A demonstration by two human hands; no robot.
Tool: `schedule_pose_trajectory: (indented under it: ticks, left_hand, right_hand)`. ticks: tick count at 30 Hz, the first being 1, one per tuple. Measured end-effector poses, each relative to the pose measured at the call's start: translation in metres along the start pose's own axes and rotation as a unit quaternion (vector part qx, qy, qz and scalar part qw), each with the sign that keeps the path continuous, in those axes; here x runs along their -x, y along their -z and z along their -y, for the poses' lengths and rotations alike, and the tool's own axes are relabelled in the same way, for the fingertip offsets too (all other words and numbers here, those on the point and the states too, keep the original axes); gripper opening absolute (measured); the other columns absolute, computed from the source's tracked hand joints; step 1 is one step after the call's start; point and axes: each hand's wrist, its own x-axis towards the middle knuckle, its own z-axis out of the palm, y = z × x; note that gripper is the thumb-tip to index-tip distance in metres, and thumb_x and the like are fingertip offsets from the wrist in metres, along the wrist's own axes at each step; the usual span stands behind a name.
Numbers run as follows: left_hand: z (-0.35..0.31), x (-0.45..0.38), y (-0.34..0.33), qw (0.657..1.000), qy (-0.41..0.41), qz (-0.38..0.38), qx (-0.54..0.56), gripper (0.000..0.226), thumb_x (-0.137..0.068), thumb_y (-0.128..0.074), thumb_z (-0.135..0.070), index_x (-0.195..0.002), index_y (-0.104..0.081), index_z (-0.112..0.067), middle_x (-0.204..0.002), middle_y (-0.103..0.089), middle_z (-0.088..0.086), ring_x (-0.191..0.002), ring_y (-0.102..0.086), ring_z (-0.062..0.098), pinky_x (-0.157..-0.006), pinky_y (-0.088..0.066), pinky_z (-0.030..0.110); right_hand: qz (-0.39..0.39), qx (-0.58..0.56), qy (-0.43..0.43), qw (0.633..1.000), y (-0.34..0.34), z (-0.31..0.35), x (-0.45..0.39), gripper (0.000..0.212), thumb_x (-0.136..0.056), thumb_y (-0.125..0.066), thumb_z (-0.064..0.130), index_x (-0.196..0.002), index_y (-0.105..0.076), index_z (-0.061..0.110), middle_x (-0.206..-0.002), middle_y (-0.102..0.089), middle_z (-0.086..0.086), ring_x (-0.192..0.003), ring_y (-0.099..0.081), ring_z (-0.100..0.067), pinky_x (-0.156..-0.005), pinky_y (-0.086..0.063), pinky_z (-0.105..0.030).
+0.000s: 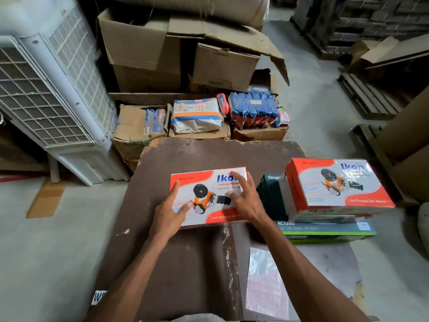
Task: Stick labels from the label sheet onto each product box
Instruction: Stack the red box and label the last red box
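A red and white Ikon tape dispenser box (204, 182) lies flat on the brown board (176, 263). My left hand (170, 211) rests on its left front part, fingers spread. My right hand (243, 197) lies on its right side, fingers spread over the top. Neither hand grips anything. The label sheet (267, 287), glossy with red-framed labels, lies on the board near my right forearm. A second Ikon box (336, 187) sits to the right on top of other boxes.
A dark green box (270, 196) and a green AC1350 box (325, 230) lie under and beside the second Ikon box. Cardboard cartons (162, 54) and packets (197, 115) stand behind the board. A white air cooler (53, 89) stands at left, pallets (369, 96) at right.
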Motion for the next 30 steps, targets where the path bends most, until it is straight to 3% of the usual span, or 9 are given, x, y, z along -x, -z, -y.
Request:
schedule_pose_trajectory:
  ticks: [3,5,7,13,17,19,23,27,30]
  left_hand:
    - [-0.039,-0.006,0.008,0.999,-0.018,-0.026,0.016,0.072,-0.093,-0.068,-0.043,-0.154,-0.029,-0.047,-0.134,-0.061,-0.003,-0.098,-0.06,0.008,-0.073,-0.057,0.023]
    - [-0.07,-0.008,0.009,0.999,-0.039,-0.035,0.011,0.07,-0.095,-0.066,-0.04,-0.155,-0.03,-0.044,-0.124,-0.062,-0.009,-0.086,-0.06,0.001,-0.055,-0.046,0.008]
    - [-0.103,-0.008,0.007,0.997,-0.059,-0.039,0.019,0.068,-0.096,-0.065,-0.035,-0.155,-0.032,-0.039,-0.122,-0.059,-0.012,-0.081,-0.057,-0.005,-0.05,-0.042,0.004]
    - [-0.188,-0.001,-0.026,0.993,-0.11,-0.023,0.025,0.066,-0.097,-0.064,-0.038,-0.154,-0.032,-0.042,-0.117,-0.063,-0.01,-0.08,-0.065,0.0,-0.045,-0.046,0.012]
    - [-0.233,0.003,-0.069,0.989,-0.145,-0.001,0.011,0.065,-0.097,-0.063,-0.041,-0.154,-0.032,-0.041,-0.123,-0.066,-0.007,-0.091,-0.068,0.008,-0.054,-0.052,0.022]
    - [-0.25,0.005,-0.095,0.988,-0.153,0.018,0.001,0.066,-0.096,-0.063,-0.042,-0.155,-0.031,-0.04,-0.124,-0.065,-0.008,-0.096,-0.066,0.01,-0.055,-0.047,0.017]
    - [-0.278,0.014,-0.144,0.986,-0.159,0.052,-0.013,0.068,-0.096,-0.065,-0.04,-0.155,-0.031,-0.04,-0.131,-0.065,-0.006,-0.101,-0.066,0.011,-0.054,-0.043,0.013]
    - [-0.29,0.023,-0.18,0.986,-0.141,0.083,-0.016,0.069,-0.096,-0.066,-0.038,-0.155,-0.032,-0.039,-0.129,-0.067,-0.005,-0.096,-0.068,0.01,-0.055,-0.051,0.017]
    - [-0.293,0.029,-0.196,0.987,-0.131,0.087,-0.023,0.068,-0.096,-0.066,-0.039,-0.155,-0.032,-0.038,-0.126,-0.068,-0.006,-0.092,-0.069,0.008,-0.056,-0.055,0.02]
  right_hand:
    - [-0.01,-0.005,0.029,1.0,0.034,0.031,-0.003,0.054,-0.097,-0.064,0.025,-0.141,-0.045,0.051,-0.164,-0.017,0.008,-0.133,-0.048,-0.021,-0.103,-0.054,-0.046]
    - [-0.027,-0.013,0.044,0.999,0.063,0.049,-0.003,0.053,-0.099,-0.062,0.021,-0.142,-0.045,0.048,-0.164,-0.02,0.008,-0.134,-0.048,-0.021,-0.098,-0.057,-0.048]
    - [-0.047,-0.015,0.048,0.998,0.095,0.065,-0.002,0.052,-0.1,-0.061,0.02,-0.142,-0.045,0.047,-0.162,-0.024,0.008,-0.133,-0.049,-0.018,-0.096,-0.059,-0.047]
    - [-0.072,-0.027,0.006,0.997,0.201,0.083,0.008,0.049,-0.099,-0.062,0.026,-0.129,-0.045,0.061,-0.155,-0.043,0.001,-0.122,-0.061,-0.026,-0.089,-0.061,-0.049]
    - [-0.083,-0.022,-0.034,0.996,0.268,0.069,0.016,0.047,-0.099,-0.064,0.024,-0.128,-0.049,0.058,-0.146,-0.053,0.0,-0.102,-0.07,-0.022,-0.075,-0.064,-0.037]
    - [-0.089,-0.02,-0.052,0.994,0.298,0.053,0.021,0.048,-0.098,-0.065,0.024,-0.131,-0.049,0.057,-0.142,-0.056,0.001,-0.094,-0.073,-0.02,-0.071,-0.064,-0.035]
    - [-0.094,-0.03,-0.088,0.991,0.347,0.017,0.029,0.047,-0.097,-0.066,0.026,-0.126,-0.053,0.06,-0.131,-0.065,0.0,-0.091,-0.076,-0.022,-0.079,-0.064,-0.047]
    - [-0.084,-0.03,-0.112,0.99,0.375,-0.011,0.035,0.046,-0.098,-0.067,0.024,-0.129,-0.054,0.056,-0.128,-0.065,-0.003,-0.085,-0.077,-0.022,-0.072,-0.065,-0.041]
    - [-0.078,-0.028,-0.121,0.989,0.385,-0.027,0.034,0.047,-0.097,-0.067,0.024,-0.13,-0.054,0.056,-0.127,-0.064,-0.002,-0.085,-0.077,-0.022,-0.076,-0.065,-0.045]
